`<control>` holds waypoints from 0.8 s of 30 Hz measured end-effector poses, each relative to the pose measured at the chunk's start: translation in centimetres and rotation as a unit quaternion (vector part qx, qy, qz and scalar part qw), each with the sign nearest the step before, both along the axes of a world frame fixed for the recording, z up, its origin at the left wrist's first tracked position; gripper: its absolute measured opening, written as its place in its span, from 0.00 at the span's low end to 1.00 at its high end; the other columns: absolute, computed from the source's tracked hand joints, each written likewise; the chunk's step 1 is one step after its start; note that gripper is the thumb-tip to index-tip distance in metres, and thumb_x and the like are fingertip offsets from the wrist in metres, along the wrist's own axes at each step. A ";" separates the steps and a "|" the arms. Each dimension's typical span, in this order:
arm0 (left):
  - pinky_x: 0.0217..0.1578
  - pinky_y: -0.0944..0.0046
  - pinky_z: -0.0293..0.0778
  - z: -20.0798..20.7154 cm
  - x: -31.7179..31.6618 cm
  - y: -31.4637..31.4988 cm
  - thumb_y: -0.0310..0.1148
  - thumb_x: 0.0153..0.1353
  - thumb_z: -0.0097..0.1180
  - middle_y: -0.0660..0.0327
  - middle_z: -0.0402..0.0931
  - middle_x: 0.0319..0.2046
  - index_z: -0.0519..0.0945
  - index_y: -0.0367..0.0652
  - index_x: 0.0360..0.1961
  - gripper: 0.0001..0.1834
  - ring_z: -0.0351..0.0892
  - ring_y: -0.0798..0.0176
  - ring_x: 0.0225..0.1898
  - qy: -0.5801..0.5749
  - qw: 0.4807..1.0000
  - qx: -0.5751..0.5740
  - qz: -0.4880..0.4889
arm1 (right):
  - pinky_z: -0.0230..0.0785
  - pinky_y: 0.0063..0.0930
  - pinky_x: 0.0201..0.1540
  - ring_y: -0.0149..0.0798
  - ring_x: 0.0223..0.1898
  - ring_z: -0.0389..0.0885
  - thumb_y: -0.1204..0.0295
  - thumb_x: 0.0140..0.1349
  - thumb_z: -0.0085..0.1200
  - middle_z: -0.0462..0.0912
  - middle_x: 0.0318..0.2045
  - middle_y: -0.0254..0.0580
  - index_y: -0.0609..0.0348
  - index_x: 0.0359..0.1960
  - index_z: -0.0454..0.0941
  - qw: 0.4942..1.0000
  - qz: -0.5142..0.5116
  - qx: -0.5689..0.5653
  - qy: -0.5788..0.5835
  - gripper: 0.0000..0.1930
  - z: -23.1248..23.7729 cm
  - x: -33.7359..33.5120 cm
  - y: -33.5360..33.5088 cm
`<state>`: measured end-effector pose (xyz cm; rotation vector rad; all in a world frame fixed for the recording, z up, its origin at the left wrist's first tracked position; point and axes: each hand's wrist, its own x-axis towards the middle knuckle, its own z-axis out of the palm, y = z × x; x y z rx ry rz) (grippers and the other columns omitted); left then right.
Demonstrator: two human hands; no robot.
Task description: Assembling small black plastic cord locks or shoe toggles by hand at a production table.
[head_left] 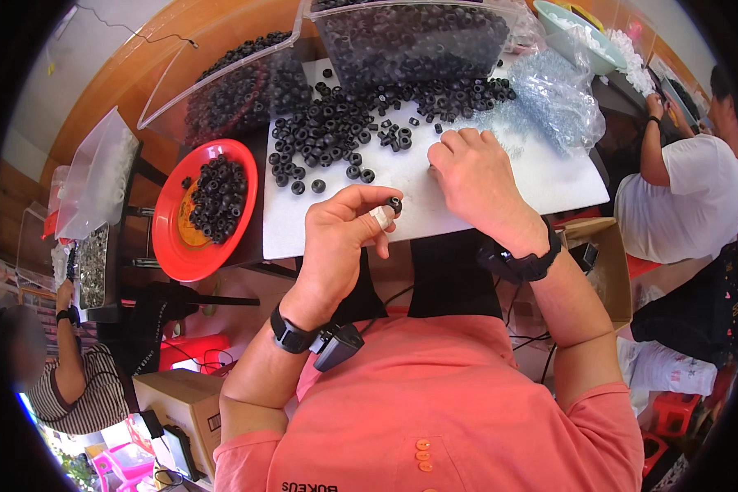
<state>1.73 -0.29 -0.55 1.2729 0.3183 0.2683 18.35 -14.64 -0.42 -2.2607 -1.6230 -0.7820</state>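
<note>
My left hand point(334, 228), its thumb wrapped in white tape, pinches a small black round part with a hole point(396, 203) between thumb and index finger. This is just over the front edge of a white board point(418, 185). To its right, my right hand point(485, 187) hovers over the board or rests on it, fingers curled in; what they hold, if anything, is hidden. Beyond both hands spreads a pile of similar black parts point(324, 135). Thin silvery pieces point(510, 149) lie scattered past my right hand, beside a clear plastic bag point(559, 94) of them.
Clear bins of black parts stand behind the pile point(410, 45) and at far left point(238, 94). A red plate point(162, 225) with black parts sits left of the board. A pale green bowl point(582, 43) of white pieces is back right. Other people work at both sides.
</note>
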 end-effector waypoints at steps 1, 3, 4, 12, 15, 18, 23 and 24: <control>0.26 0.71 0.75 -0.1 0.0 0.0 0.22 0.66 0.57 0.57 0.81 0.36 0.82 0.30 0.48 0.11 0.77 0.68 0.32 0.001 1.000 0.000 0.000 | 0.68 0.40 0.41 0.46 0.38 0.79 0.76 0.50 0.56 0.79 0.31 0.42 0.59 0.27 0.80 1.000 -0.004 -0.002 0.011 0.03 0.0 0.1 0.0; 0.26 0.72 0.75 -0.3 -0.1 -0.1 0.22 0.66 0.57 0.57 0.81 0.36 0.82 0.31 0.48 0.11 0.78 0.69 0.32 -0.004 1.000 0.010 -0.004 | 0.68 0.40 0.41 0.46 0.38 0.79 0.76 0.50 0.56 0.79 0.31 0.42 0.58 0.27 0.81 1.000 -0.008 -0.004 0.022 0.03 0.0 0.1 0.0; 0.26 0.72 0.75 -0.4 -0.1 -0.1 0.22 0.66 0.57 0.57 0.81 0.36 0.82 0.31 0.48 0.11 0.78 0.69 0.32 -0.004 1.000 0.009 -0.004 | 0.68 0.40 0.41 0.46 0.38 0.79 0.76 0.50 0.56 0.80 0.31 0.42 0.58 0.27 0.81 0.999 -0.019 0.001 0.027 0.04 -0.1 0.1 0.0; 0.25 0.71 0.75 -0.4 -0.1 -0.1 0.22 0.66 0.58 0.57 0.81 0.36 0.82 0.30 0.48 0.11 0.78 0.69 0.32 -0.014 1.000 -0.005 0.000 | 0.66 0.40 0.41 0.45 0.38 0.78 0.77 0.51 0.57 0.79 0.31 0.41 0.59 0.30 0.80 0.999 -0.003 0.011 0.033 0.04 0.0 -0.5 -0.1; 0.24 0.71 0.75 -0.3 -0.1 0.0 0.23 0.66 0.58 0.56 0.82 0.36 0.81 0.29 0.47 0.11 0.79 0.68 0.32 -0.006 1.000 -0.016 0.000 | 0.67 0.40 0.39 0.47 0.35 0.78 0.77 0.52 0.58 0.78 0.30 0.42 0.59 0.30 0.77 0.993 0.043 0.052 0.094 0.04 0.4 -1.1 -0.2; 0.24 0.71 0.75 0.0 0.0 -0.1 0.23 0.66 0.58 0.54 0.82 0.36 0.81 0.29 0.47 0.11 0.80 0.67 0.32 0.000 1.000 -0.018 0.008 | 0.70 0.36 0.39 0.42 0.35 0.80 0.77 0.57 0.60 0.80 0.30 0.40 0.62 0.32 0.76 0.912 0.116 0.130 0.372 0.05 0.6 -2.3 -0.2; 0.22 0.73 0.75 0.0 0.2 -0.2 0.23 0.65 0.58 0.57 0.82 0.35 0.81 0.30 0.45 0.10 0.79 0.69 0.31 -0.006 0.999 -0.027 0.019 | 0.73 0.26 0.43 0.30 0.38 0.81 0.77 0.64 0.58 0.82 0.33 0.37 0.64 0.38 0.77 0.794 0.194 0.181 0.547 0.04 0.6 -3.0 0.1; 0.22 0.73 0.75 0.0 0.2 -0.2 0.23 0.66 0.58 0.57 0.82 0.35 0.81 0.30 0.45 0.09 0.79 0.69 0.31 -0.009 0.999 -0.029 0.017 | 0.73 0.26 0.43 0.30 0.38 0.81 0.77 0.64 0.58 0.82 0.33 0.37 0.64 0.38 0.77 0.794 0.195 0.180 0.548 0.04 0.6 -3.1 0.1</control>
